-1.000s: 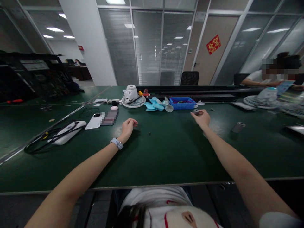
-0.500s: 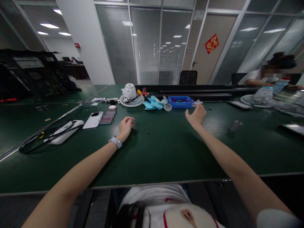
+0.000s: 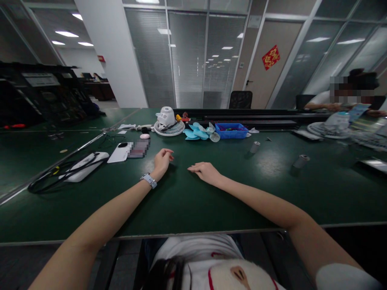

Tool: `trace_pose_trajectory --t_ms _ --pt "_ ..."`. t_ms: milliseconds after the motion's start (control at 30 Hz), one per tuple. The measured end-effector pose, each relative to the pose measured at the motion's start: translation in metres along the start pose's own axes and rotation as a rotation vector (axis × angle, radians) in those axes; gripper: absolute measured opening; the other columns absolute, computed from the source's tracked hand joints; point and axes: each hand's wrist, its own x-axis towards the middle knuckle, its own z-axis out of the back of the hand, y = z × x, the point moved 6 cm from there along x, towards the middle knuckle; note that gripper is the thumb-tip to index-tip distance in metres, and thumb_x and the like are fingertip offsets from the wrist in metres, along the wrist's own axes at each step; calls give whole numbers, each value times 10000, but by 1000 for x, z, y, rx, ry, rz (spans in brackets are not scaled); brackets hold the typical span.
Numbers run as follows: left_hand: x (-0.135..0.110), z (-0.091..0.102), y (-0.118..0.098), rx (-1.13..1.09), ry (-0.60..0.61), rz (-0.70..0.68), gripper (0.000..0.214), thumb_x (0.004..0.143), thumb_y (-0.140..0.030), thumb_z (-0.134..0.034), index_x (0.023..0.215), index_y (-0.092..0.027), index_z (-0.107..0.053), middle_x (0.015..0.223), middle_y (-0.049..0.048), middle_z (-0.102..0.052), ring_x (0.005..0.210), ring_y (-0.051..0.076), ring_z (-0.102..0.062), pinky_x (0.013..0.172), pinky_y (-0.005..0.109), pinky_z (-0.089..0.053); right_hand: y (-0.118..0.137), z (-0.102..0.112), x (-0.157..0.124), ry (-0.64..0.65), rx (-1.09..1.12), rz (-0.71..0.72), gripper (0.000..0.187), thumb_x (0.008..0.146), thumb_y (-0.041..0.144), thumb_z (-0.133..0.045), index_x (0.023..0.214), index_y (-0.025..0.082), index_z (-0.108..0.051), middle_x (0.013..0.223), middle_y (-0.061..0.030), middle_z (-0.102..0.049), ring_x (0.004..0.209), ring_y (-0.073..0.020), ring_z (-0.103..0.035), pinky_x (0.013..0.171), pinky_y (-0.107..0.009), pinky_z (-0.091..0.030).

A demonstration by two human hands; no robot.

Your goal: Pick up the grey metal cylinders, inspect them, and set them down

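Observation:
My right hand (image 3: 205,173) rests low over the green table, with its fingers together and the fingertips down at the surface. A tiny dark piece seen at that spot earlier is now hidden, so I cannot tell whether the fingertips hold it. My left hand (image 3: 162,160) is at the left, its side near the tabletop. Its fingers are loosely bent and apart, with nothing visible in them. Out to the right stand a small silvery cylinder (image 3: 255,147) and a second silvery cylinder (image 3: 301,161), both away from my hands.
Along the back lie a white fan body on its grille (image 3: 169,129), blue fan blades (image 3: 196,131) and a blue tray (image 3: 231,131) of small parts. At left are a white phone (image 3: 120,152) and a white device with black cable (image 3: 86,167). Another person sits far right.
My right hand has moved left and toward me, from near the blue tray to the table's middle. The nearer cylinder now shows where that hand was. My left hand stays put.

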Motion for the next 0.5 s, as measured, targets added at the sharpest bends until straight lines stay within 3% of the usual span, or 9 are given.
trace_pose_trajectory --t_ms 100,233,333,400,500 --pt "0 0 0 8 6 3 183 705 -250 -479 803 -182 -617 585 -10 -602 569 151 -582 581 246 -447 -28 34 -4 -171 -89 -25 381 866 64 -551 1139 258 -731 1118 -2 -725 1084 -204 -666 1002 -376 -501" --pt "2 -1 3 0 10 -5 182 703 -243 -487 806 -180 -623 576 -13 -598 562 147 -580 568 240 -441 -98 127 -39 -576 -317 -237 299 897 138 -531 1078 221 -753 1092 -37 -734 1074 -235 -662 988 -388 -483" --pt "3 -1 6 -7 9 -3 179 701 -232 -492 808 -179 -626 577 -14 -601 559 145 -581 560 237 -439 -153 182 -83 -730 -466 -467 293 895 162 -511 1062 180 -751 1091 -78 -732 1020 -258 -670 934 -390 -486" --pt "3 -1 6 -8 12 2 178 701 -227 -493 809 -178 -626 576 -16 -601 558 145 -583 559 237 -442 -180 199 -110 -739 -535 -593 301 879 151 -497 1035 166 -754 1074 -98 -733 991 -263 -668 902 -378 -481" --pt "2 -1 5 -8 20 1 176 703 -225 -496 811 -178 -627 573 -19 -598 555 144 -582 557 236 -445 -205 200 -136 -697 -579 -716 313 855 134 -484 994 166 -762 1029 -107 -738 944 -259 -665 857 -361 -475"
